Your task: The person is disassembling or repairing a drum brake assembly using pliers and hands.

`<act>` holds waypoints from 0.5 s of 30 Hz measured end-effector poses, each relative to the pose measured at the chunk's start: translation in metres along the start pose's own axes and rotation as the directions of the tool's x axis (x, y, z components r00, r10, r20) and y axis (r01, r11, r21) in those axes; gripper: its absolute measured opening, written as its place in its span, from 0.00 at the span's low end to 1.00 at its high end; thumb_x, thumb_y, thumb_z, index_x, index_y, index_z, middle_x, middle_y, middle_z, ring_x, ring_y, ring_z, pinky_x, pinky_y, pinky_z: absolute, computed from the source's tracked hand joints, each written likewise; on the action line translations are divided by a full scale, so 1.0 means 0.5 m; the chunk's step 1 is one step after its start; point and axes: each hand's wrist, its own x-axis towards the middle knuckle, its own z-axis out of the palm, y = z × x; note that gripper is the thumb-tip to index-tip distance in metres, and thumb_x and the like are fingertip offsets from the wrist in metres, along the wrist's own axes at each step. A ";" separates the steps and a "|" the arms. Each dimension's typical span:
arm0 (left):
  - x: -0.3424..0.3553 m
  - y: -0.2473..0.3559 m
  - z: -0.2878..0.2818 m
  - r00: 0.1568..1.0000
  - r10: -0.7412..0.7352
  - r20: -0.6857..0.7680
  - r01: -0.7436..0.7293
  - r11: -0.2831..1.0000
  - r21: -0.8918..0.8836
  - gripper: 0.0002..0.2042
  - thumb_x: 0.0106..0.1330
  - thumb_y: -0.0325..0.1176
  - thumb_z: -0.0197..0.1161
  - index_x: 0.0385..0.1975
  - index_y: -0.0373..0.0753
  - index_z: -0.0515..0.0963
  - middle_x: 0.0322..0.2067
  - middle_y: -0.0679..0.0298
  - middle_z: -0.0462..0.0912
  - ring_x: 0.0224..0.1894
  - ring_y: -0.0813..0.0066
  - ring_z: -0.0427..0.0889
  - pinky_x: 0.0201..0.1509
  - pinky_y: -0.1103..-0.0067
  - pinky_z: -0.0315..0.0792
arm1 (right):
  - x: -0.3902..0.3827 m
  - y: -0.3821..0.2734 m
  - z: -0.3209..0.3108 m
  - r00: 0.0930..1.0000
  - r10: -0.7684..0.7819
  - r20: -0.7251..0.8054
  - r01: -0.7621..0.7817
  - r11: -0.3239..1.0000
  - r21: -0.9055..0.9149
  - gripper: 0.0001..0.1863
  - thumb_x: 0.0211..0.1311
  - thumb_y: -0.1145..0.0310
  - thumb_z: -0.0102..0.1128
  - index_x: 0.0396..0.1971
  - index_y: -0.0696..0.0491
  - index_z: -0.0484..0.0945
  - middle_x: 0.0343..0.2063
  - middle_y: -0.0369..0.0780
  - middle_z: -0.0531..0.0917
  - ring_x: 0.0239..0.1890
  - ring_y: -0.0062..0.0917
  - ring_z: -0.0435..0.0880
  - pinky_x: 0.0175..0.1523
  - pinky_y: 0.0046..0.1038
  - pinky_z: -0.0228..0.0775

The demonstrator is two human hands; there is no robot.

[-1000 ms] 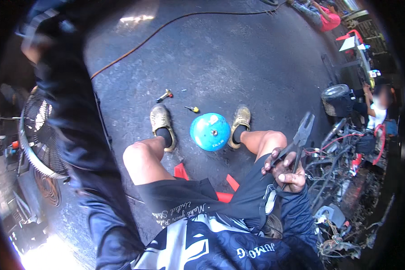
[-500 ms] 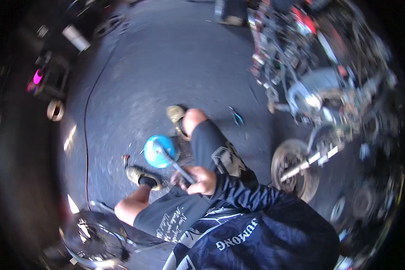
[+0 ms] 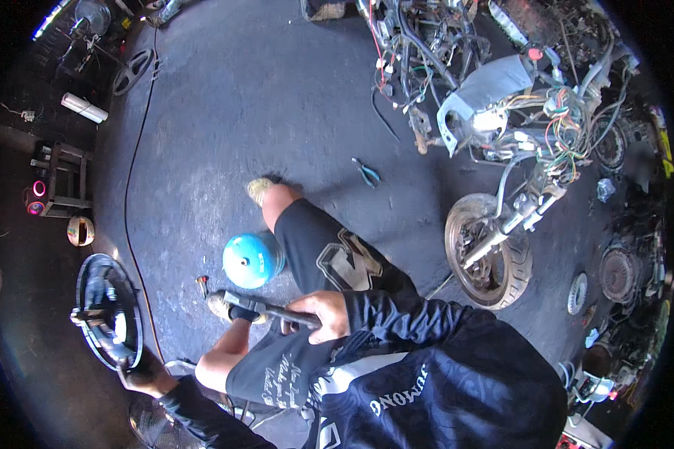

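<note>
My left hand point(image 3: 144, 378) is closed on the lower rim of a round black wheel-like part point(image 3: 133, 295) with shiny fittings in its middle, held out at the left. My right hand point(image 3: 318, 314) grips a long dark metal tool point(image 3: 256, 305), likely large pliers, over my lap. A round blue metal object point(image 3: 247, 260) with a central fitting sits on the floor beside my bent legs. A small red-tipped tool point(image 3: 202, 284) lies near my shoe, and smaller blue-handled pliers point(image 3: 368, 173) lie farther forward on the floor.
A stripped motorbike frame point(image 3: 487, 93) with loose wiring and a front wheel point(image 3: 487, 251) is at right. A hose point(image 3: 131, 194) runs along the left floor, beside a wooden stool point(image 3: 71, 179). A fan point(image 3: 153, 419) is below left. Another person's leg point(image 3: 165, 15) shows at top.
The view has swung round, bringing the motorbike large into the right side. My left hand has come into view holding the round black part. My right hand still holds the long tool, now lowered flatter.
</note>
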 end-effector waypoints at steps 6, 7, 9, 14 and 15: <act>-0.031 -0.141 0.025 0.937 -0.306 0.170 0.343 0.899 -0.272 0.17 0.50 0.26 0.53 0.42 0.28 0.74 0.44 0.49 0.79 0.48 0.58 0.77 0.55 0.62 0.69 | -0.006 0.035 0.009 0.961 -0.008 -0.275 -0.063 0.967 -0.248 0.18 0.55 0.71 0.59 0.48 0.57 0.72 0.37 0.43 0.75 0.35 0.32 0.80 0.44 0.31 0.71; -0.011 -0.173 0.015 0.937 -0.301 0.176 0.342 0.889 -0.305 0.17 0.50 0.26 0.53 0.42 0.28 0.74 0.44 0.49 0.79 0.48 0.58 0.77 0.55 0.62 0.69 | -0.012 0.056 0.002 0.939 -0.062 -0.337 -0.104 0.885 -0.453 0.19 0.55 0.70 0.59 0.48 0.56 0.73 0.36 0.44 0.75 0.33 0.35 0.80 0.41 0.32 0.71; 0.035 -0.227 -0.053 0.858 -0.394 0.331 0.479 0.845 -0.235 0.15 0.49 0.28 0.53 0.37 0.33 0.76 0.41 0.54 0.81 0.46 0.59 0.78 0.53 0.63 0.69 | -0.004 0.000 -0.011 0.953 0.073 -0.294 -0.218 0.841 -0.495 0.18 0.54 0.71 0.59 0.47 0.55 0.74 0.36 0.44 0.75 0.33 0.36 0.80 0.39 0.33 0.72; 0.005 -0.286 -0.058 0.854 -0.519 0.035 0.510 0.822 -0.253 0.05 0.48 0.32 0.54 0.14 0.43 0.68 0.19 0.67 0.73 0.27 0.69 0.73 0.37 0.69 0.68 | 0.044 -0.117 -0.056 0.968 -0.074 -0.241 -0.109 0.739 -0.664 0.19 0.42 0.79 0.56 0.40 0.56 0.77 0.31 0.46 0.75 0.33 0.40 0.79 0.37 0.33 0.72; -0.009 -0.255 -0.032 0.800 -0.592 0.099 0.600 0.780 -0.177 0.04 0.48 0.31 0.54 0.15 0.43 0.68 0.19 0.68 0.70 0.26 0.71 0.71 0.38 0.74 0.67 | 0.057 -0.139 -0.069 0.974 -0.088 -0.206 -0.084 0.711 -0.699 0.19 0.41 0.79 0.55 0.39 0.57 0.78 0.32 0.46 0.76 0.34 0.40 0.79 0.38 0.33 0.73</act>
